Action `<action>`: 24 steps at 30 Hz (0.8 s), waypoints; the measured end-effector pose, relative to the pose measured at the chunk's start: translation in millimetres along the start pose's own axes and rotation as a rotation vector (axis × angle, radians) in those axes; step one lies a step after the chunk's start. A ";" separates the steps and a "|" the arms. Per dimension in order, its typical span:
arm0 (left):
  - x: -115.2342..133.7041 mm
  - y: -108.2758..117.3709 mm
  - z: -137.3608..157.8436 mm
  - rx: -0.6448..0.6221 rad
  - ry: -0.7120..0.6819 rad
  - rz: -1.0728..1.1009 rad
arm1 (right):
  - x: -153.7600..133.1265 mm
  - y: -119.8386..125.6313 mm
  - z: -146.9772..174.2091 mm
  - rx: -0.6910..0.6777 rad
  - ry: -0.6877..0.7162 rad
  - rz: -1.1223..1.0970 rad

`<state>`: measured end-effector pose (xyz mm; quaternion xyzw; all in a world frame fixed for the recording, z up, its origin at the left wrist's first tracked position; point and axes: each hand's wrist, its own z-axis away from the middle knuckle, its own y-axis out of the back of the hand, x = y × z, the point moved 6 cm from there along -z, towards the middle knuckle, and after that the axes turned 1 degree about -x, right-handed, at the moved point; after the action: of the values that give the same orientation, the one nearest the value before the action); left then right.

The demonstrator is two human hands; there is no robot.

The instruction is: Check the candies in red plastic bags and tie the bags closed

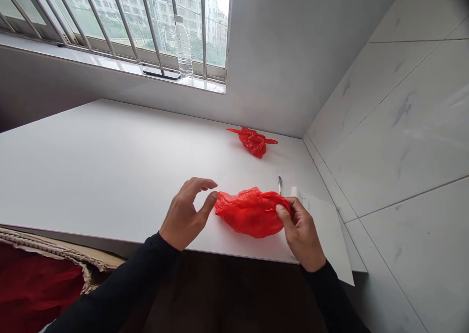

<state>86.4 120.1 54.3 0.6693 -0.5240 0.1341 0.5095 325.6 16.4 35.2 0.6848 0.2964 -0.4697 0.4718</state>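
A crumpled red plastic bag (252,215) lies near the front edge of the white table, between my two hands. Its right end is pinched between the thumb and fingers of my right hand (302,228). At the bag's left end, my left hand (190,208) has its thumb and fingers apart, with the thumb tip close to or touching the plastic. What the bag contains, if anything, cannot be made out. Farther back on the table sits a second red plastic bag (253,142), knotted, with two ends sticking out sideways.
A pen (280,185) and a printed paper sheet (326,230) lie on the white table (110,166) to the right. A clear bottle (183,49) and a dark phone (161,74) rest on the windowsill. A cardboard box (88,257) stands lower left; walls border the back and right.
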 end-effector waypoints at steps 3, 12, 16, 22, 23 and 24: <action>17.0 -16.1 3.7 -0.128 -0.113 0.019 | -9.1 -18.5 7.7 -0.164 0.011 -0.016; 6.5 -7.1 0.4 -0.081 -0.021 -0.070 | -1.1 12.4 6.1 0.120 0.027 0.000; 12.2 3.0 1.4 -0.012 0.018 -0.022 | 0.3 14.1 8.6 0.091 0.011 -0.012; 38.5 -9.8 4.0 -0.081 -0.109 0.021 | -15.6 -0.7 10.2 -0.012 0.038 0.009; 36.9 -5.8 3.2 -0.047 -0.090 0.052 | -15.4 1.6 9.5 0.013 0.024 -0.011; 34.0 0.3 2.5 0.001 -0.066 0.084 | -14.5 5.9 8.9 0.060 0.011 -0.041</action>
<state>99.4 98.8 77.7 0.6512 -0.5679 0.1335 0.4854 321.9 6.4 49.7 0.6950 0.2985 -0.4842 0.4398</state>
